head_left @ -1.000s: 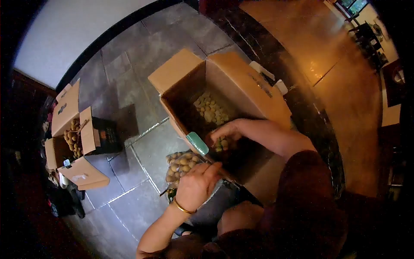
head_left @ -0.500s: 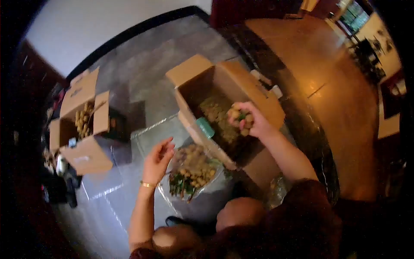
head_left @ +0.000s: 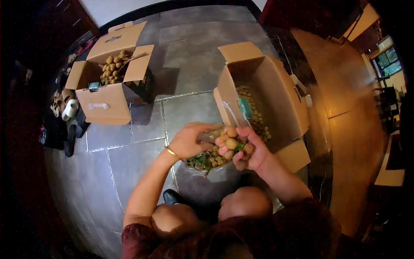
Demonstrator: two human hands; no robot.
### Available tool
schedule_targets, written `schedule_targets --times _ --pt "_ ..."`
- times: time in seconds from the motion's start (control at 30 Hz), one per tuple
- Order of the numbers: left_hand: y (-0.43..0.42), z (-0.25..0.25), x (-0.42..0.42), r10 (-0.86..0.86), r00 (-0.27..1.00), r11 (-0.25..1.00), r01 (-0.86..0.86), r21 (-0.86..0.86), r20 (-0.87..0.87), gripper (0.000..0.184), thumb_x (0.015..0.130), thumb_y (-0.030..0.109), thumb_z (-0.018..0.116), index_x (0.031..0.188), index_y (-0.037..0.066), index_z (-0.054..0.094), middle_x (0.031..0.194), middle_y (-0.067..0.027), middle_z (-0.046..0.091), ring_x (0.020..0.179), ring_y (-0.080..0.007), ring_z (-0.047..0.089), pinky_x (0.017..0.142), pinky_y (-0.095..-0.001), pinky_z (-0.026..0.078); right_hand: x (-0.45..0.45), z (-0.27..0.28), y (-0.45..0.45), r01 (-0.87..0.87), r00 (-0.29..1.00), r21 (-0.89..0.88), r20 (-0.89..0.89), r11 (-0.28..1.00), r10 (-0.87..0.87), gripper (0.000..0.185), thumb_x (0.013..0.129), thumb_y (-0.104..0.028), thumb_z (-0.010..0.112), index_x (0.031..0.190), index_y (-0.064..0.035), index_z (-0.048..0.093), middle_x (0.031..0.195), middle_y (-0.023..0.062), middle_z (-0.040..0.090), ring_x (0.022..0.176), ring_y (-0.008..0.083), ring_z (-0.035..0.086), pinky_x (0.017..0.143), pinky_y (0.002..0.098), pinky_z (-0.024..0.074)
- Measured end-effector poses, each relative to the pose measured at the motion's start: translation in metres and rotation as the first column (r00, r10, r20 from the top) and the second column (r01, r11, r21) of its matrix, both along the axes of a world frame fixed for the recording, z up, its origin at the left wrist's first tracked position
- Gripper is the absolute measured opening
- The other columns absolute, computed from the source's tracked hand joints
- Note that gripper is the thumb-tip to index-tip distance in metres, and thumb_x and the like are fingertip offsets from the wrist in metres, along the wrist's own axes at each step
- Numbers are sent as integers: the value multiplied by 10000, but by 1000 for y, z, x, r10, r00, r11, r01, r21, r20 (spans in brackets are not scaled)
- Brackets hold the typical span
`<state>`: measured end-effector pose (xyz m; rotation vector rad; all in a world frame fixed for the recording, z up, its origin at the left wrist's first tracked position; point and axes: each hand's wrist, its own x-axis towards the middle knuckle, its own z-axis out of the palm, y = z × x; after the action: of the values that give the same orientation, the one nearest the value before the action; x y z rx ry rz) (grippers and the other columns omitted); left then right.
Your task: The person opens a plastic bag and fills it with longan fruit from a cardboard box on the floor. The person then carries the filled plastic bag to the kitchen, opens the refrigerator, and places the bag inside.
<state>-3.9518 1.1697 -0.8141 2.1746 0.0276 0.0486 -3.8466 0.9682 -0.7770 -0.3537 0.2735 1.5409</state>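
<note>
My right hand [head_left: 256, 153] is closed on a bunch of longans [head_left: 230, 140], round and tan with a green leaf among them. It holds the bunch just above a clear plastic bag [head_left: 211, 170] on the floor. That bag contains longans and leafy stems. My left hand [head_left: 189, 140], with a gold bracelet at the wrist, is at the bag's left side, its fingers curled on the plastic near its top. Part of the bag is hidden by both hands. Beyond them, an open cardboard box [head_left: 282, 93] has more longans at the bottom.
A second open cardboard box [head_left: 108, 105] with longans [head_left: 114, 67] stands at the left. Shoes [head_left: 70, 110] lie beside it on the grey tiled floor [head_left: 103, 172]. My knees [head_left: 246, 205] are close below the bag. Wooden flooring [head_left: 332, 86] lies at the right.
My right hand has brought the bunch of longans out of the right box to above the bag. My left hand has moved in to the bag's top. The camera view has shifted.
</note>
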Motion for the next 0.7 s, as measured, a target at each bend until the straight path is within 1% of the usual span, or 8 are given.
schedule_targets --times 0.1,0.13,0.23,0.33,0.43,0.47,0.57,0.7 --pt "-21 0 8 35 990 955 7 297 -137 368 676 121 680 1039 98 624 1010 -114 609 968 -330 560 846 -396 460 -12 -16 0 -48 998 -43 -33 998 47 325 865 -301 560 1137 -129 516 1110 130 491 922 210 488 512 173 462" --pt "-26 -7 11 81 997 932 -74 356 -6 245 700 149 652 935 88 622 905 -118 611 885 -333 580 763 -419 480 -16 -20 -1 -52 999 -90 -21 995 51 330 857 -303 573 1131 -128 519 1093 124 515 909 218 514 497 168 460" --pt "-32 -7 23 184 972 917 -117 383 -144 170 754 208 618 869 83 612 856 -136 614 817 -336 599 700 -425 488 -22 -32 -4 -98 995 -193 8 976 102 369 829 -314 605 1131 -117 523 1037 101 564 874 235 568 478 166 462" --pt "-28 -21 26 234 972 939 -221 262 -20 175 824 238 569 807 67 599 835 -149 609 774 -355 595 665 -438 479 -26 -52 -2 -46 999 -359 -6 932 47 375 813 -319 618 1079 -63 549 993 84 605 821 226 604 492 174 470" --pt "-25 -23 24 258 966 953 -259 155 31 169 832 221 574 816 54 600 840 -159 604 779 -364 588 666 -434 472 -23 -59 8 122 982 -591 189 797 -10 338 822 -299 607 1052 -55 564 1008 87 618 826 201 607 539 240 505" --pt "-24 -22 22 262 964 956 -266 122 47 167 832 215 577 822 50 600 841 -163 603 779 -367 586 666 -432 470 -17 -82 2 101 980 -523 199 846 6 318 832 -274 592 1074 -69 564 1027 84 622 848 193 606 641 328 528" --pt "-20 -21 18 245 966 969 -247 20 79 156 829 193 586 853 40 603 834 -167 598 766 -371 579 663 -421 465 -24 -78 5 258 942 -501 321 826 -100 296 817 -228 626 1070 -81 581 1022 57 618 980 245 583 760 337 531" --pt "-12 -22 13 216 970 976 -212 -41 116 146 822 180 602 838 35 612 815 -151 596 735 -338 579 652 -385 462 -26 -57 4 244 935 -557 353 794 -39 376 823 -221 614 1171 -96 545 1163 56 557 1133 276 483 927 438 430"
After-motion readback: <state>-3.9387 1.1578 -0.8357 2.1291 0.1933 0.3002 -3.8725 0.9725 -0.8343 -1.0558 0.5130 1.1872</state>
